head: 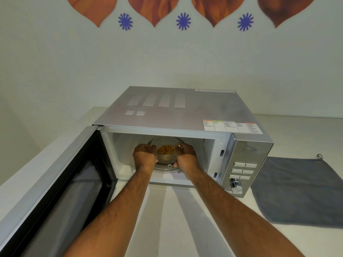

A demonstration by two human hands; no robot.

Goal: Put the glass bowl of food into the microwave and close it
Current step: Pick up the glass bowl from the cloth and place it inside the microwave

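A silver microwave [167,112] stands on a white counter with its door [61,182] swung wide open to the left. Inside the cavity, a clear glass bowl [165,145] holding orange-brown food sits over the round turntable [168,168]. My left hand [144,155] grips the bowl's left rim and my right hand [186,154] grips its right rim. Both forearms reach in through the opening. Whether the bowl rests on the turntable or hovers just above it, I cannot tell.
The control panel [241,171] with buttons and a dial is on the microwave's right front. A grey cloth [297,191] lies flat on the white counter [167,219] to the right. A decorated wall rises behind.
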